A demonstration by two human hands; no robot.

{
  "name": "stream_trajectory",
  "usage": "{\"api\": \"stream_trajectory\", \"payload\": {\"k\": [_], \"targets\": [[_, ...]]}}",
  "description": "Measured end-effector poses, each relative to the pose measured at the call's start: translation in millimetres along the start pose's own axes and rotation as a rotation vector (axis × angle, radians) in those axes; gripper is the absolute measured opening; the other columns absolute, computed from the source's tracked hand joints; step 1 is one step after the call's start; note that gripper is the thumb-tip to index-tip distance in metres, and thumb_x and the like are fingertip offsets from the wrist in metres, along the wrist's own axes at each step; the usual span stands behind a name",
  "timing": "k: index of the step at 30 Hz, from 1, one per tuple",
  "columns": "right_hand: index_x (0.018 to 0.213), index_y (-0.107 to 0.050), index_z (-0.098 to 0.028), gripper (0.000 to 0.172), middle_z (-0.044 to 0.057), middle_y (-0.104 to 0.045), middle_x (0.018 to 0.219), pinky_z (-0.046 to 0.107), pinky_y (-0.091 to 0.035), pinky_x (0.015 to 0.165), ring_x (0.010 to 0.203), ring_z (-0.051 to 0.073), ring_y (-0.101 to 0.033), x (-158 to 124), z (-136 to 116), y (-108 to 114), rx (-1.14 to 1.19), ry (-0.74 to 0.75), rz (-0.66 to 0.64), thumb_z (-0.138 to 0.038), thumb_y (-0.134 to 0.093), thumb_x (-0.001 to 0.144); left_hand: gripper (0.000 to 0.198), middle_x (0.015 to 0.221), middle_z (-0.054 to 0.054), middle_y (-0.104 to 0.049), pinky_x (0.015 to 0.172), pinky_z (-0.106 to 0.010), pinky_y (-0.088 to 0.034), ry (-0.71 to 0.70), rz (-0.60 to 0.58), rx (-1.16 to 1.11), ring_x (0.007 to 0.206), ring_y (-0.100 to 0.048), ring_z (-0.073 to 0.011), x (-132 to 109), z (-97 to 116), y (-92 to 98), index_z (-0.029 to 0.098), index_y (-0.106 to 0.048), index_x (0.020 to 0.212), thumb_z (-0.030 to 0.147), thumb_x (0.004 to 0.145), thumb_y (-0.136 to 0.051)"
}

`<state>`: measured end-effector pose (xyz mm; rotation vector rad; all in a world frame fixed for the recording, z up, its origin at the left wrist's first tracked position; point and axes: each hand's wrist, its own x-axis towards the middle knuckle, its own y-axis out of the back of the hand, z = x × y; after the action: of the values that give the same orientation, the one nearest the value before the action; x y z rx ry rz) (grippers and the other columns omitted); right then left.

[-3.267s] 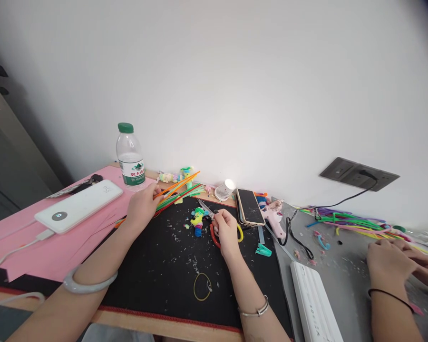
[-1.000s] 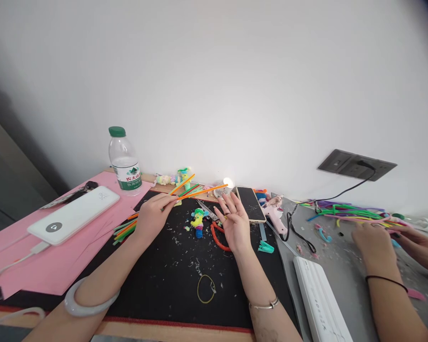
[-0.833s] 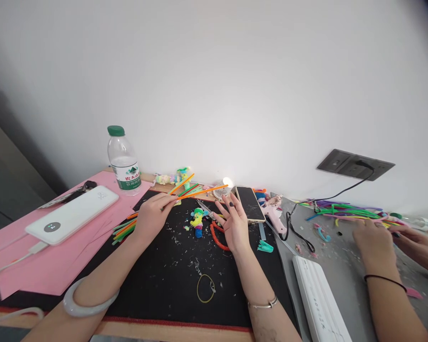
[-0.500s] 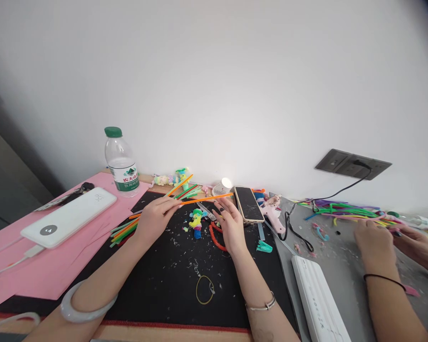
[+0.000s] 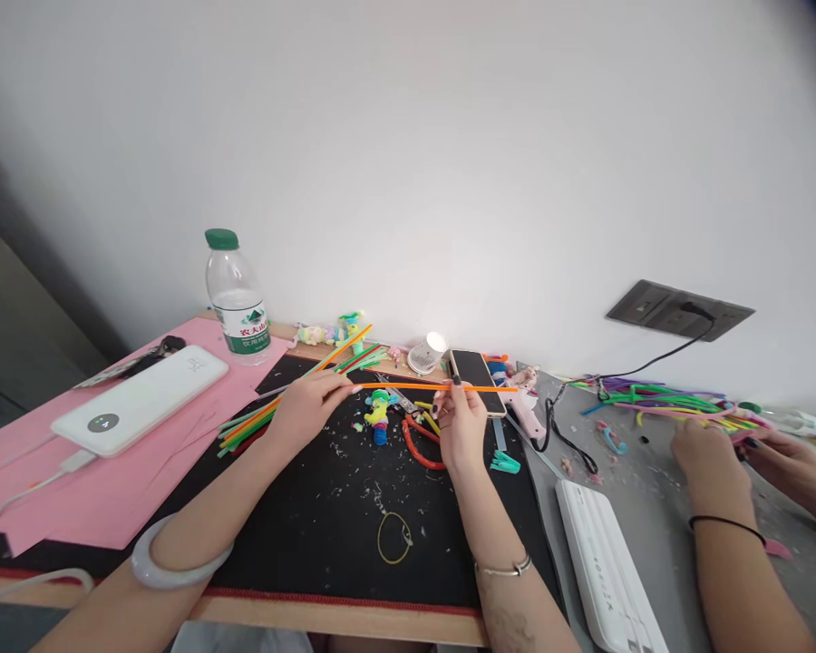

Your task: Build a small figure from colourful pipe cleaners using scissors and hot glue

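Observation:
A straight orange pipe cleaner (image 5: 401, 387) runs level above the black mat, held by both hands. My left hand (image 5: 307, 404) pinches its left end. My right hand (image 5: 463, 428) grips it farther along between thumb and fingers, with the free end pointing right over the phone (image 5: 477, 370). Under the left forearm and wrist lies a bundle of coloured pipe cleaners (image 5: 248, 428). Between the hands, on the mat, is a small yellow and blue pipe-cleaner figure (image 5: 379, 417). Beside the right hand lie scissors (image 5: 398, 396), partly covered, and a bent red pipe cleaner (image 5: 416, 451).
A water bottle (image 5: 239, 304) and a white power bank (image 5: 142, 399) stand on pink paper (image 5: 177, 472). Rightward are a teal clip (image 5: 505, 462), a pink glue gun (image 5: 527, 413), its cord and another power bank (image 5: 605, 567). Another person's hands (image 5: 711, 462) work at far right.
My right hand has slid rightward and lower along the orange pipe cleaner, its fingers closing on it. The pipe cleaner now lies level and reaches farther right. The view has shifted slightly.

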<state>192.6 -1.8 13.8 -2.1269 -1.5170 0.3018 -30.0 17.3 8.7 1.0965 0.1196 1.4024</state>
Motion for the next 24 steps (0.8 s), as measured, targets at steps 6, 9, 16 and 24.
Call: {"api": "stream_trajectory", "payload": {"k": [6, 9, 16, 24], "targets": [[0.07, -0.062, -0.015, 0.022, 0.0, -0.064, 0.058, 0.018, -0.042, 0.04, 0.042, 0.008, -0.05, -14, 11, -12, -0.121, -0.201, -0.323, -0.032, -0.076, 0.069, 0.02, 0.086, -0.003, -0.072, 0.073, -0.028, -0.05, -0.009, -0.083, -0.199, 0.079, -0.065, -0.017, -2, 11, -5.6, 0.022, -0.071, 0.087, 0.035, 0.086, -0.056], [0.071, -0.062, -0.015, 0.022, 0.002, -0.068, 0.063, 0.018, -0.047, 0.044, 0.046, 0.008, -0.055, -14, 13, -11, -0.062, -0.18, -0.248, -0.032, -0.077, 0.069, 0.023, 0.093, -0.004, -0.072, 0.071, -0.029, -0.053, 0.16, 0.004, -0.342, 0.08, -0.066, -0.0181, -2, 15, -6.7, 0.021, -0.07, 0.094, 0.038, 0.08, -0.063], [0.072, -0.06, -0.016, 0.024, 0.002, -0.069, 0.067, 0.018, -0.05, 0.045, 0.048, 0.008, -0.058, -6, 9, -4, 0.049, -0.125, -0.074, -0.03, -0.079, 0.067, 0.038, 0.086, -0.006, -0.072, 0.083, -0.038, -0.055, 0.368, 0.09, -0.659, 0.084, -0.068, -0.021, 1, 15, -7.2, 0.016, -0.066, 0.1, 0.037, 0.068, -0.073], [0.072, -0.06, -0.016, 0.025, 0.002, -0.068, 0.067, 0.016, -0.049, 0.045, 0.05, 0.008, -0.058, -5, 9, -3, 0.041, -0.105, -0.044, -0.032, -0.079, 0.067, 0.019, 0.079, -0.004, -0.072, 0.073, -0.031, -0.053, 0.347, 0.123, -0.491, 0.076, -0.066, -0.0187, -1, 10, -5.5, 0.019, -0.07, 0.076, 0.037, 0.072, -0.07]]}}
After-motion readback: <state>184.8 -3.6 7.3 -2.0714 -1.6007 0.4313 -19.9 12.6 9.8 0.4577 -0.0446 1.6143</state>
